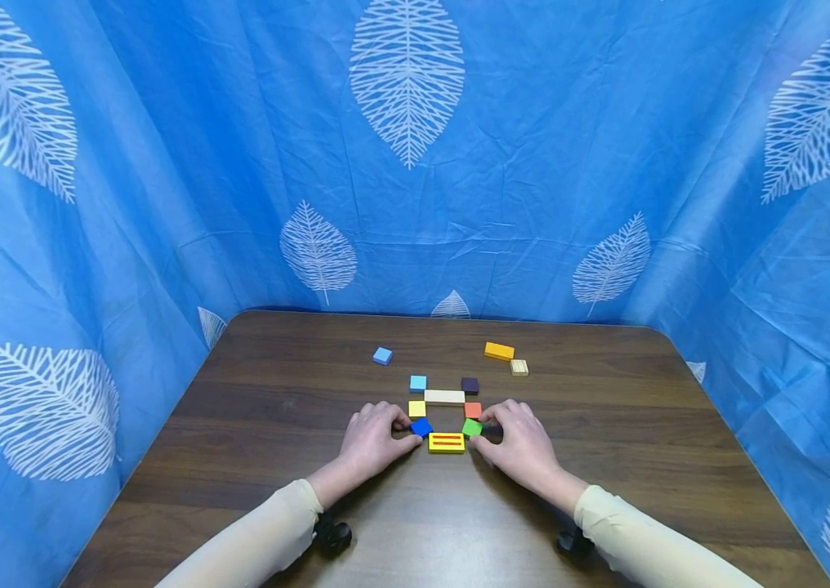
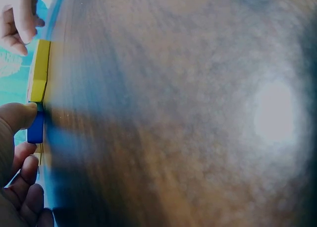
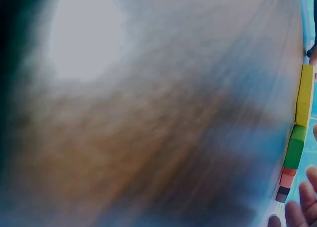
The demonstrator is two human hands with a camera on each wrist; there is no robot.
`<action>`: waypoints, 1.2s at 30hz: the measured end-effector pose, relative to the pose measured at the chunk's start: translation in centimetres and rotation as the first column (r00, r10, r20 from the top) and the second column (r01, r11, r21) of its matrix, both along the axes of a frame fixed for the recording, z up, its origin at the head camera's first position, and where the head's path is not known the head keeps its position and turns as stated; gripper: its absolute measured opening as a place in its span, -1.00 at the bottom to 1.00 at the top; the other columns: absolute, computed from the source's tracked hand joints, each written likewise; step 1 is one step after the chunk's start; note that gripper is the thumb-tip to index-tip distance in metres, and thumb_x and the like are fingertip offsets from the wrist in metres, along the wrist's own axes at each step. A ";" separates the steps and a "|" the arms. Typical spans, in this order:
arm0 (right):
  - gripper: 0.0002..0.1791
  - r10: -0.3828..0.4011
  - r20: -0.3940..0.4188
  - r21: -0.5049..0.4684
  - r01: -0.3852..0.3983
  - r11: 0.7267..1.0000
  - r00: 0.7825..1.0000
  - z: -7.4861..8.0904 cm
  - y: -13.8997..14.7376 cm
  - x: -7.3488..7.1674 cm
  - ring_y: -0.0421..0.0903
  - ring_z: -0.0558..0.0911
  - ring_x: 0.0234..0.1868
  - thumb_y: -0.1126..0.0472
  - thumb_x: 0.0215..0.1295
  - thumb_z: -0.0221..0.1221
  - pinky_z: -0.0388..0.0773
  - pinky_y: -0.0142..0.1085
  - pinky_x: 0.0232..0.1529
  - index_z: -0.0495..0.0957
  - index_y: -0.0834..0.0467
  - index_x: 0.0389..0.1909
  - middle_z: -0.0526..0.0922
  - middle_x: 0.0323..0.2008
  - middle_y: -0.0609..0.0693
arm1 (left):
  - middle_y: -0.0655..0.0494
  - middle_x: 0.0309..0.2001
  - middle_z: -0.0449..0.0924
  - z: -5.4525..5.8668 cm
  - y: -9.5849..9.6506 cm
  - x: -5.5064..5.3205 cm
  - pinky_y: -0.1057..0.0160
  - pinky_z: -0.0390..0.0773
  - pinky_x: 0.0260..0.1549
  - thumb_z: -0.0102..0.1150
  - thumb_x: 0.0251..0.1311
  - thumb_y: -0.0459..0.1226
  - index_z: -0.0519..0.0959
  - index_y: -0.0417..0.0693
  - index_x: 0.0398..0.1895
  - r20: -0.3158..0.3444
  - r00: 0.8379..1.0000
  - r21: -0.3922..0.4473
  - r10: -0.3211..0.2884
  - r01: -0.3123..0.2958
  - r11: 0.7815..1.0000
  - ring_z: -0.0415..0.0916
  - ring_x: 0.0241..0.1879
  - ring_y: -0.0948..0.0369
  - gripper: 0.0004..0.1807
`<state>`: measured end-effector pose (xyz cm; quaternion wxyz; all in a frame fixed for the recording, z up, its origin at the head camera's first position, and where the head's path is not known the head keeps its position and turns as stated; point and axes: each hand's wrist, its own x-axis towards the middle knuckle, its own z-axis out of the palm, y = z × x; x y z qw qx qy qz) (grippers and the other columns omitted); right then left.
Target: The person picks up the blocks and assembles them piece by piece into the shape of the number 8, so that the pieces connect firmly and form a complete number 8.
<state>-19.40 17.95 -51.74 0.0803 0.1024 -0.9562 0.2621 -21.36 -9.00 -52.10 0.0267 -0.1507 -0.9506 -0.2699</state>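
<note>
Left fingers point(image 1: 402, 420) pinching the blue block point(image 1: 421, 428), right fingers point(image 1: 491, 416) the green block point(image 1: 471, 428), I'm risking inward slips jolting the striped bar point(image 1: 446, 443) between.

The sleeves point(image 1: 256, 535) are cream, the wrist gear point(image 1: 341, 536) black, apparently rounded.

Two parallel red bars point(image 1: 448, 437), resembling an equals sign, on the yellow block point(image 1: 447, 449) between left hand point(image 1: 371, 439) and right hand point(image 1: 523, 445), no readable letters or numbers
</note>
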 end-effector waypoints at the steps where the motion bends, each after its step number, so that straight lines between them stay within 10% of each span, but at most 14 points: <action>1: -0.60 -0.009 0.012 0.001 0.009 1.000 1.000 0.0 0.1 0.0 -0.11 0.49 -0.09 -0.07 0.06 0.51 0.50 -0.09 -0.07 0.67 0.03 -0.15 0.57 -0.17 -0.15 | 0.33 -0.32 0.52 0.0 0.0 0.0 0.15 0.34 -0.21 0.48 0.10 0.11 0.65 0.17 -0.31 -0.002 1.000 -0.001 0.000 0.000 1.000 0.38 -0.26 0.22 -0.69; 36: -0.67 -0.014 0.076 0.052 0.011 0.999 0.997 -0.2 0.2 -0.2 -0.07 0.50 -0.08 0.00 0.11 0.47 0.48 -0.09 -0.04 0.70 0.05 -0.17 0.58 -0.20 -0.12 | 0.30 -0.31 0.54 0.0 -0.1 0.2 0.13 0.35 -0.20 0.48 0.10 0.09 0.66 0.14 -0.29 -0.010 1.000 0.000 0.001 -0.001 1.000 0.39 -0.25 0.21 -0.68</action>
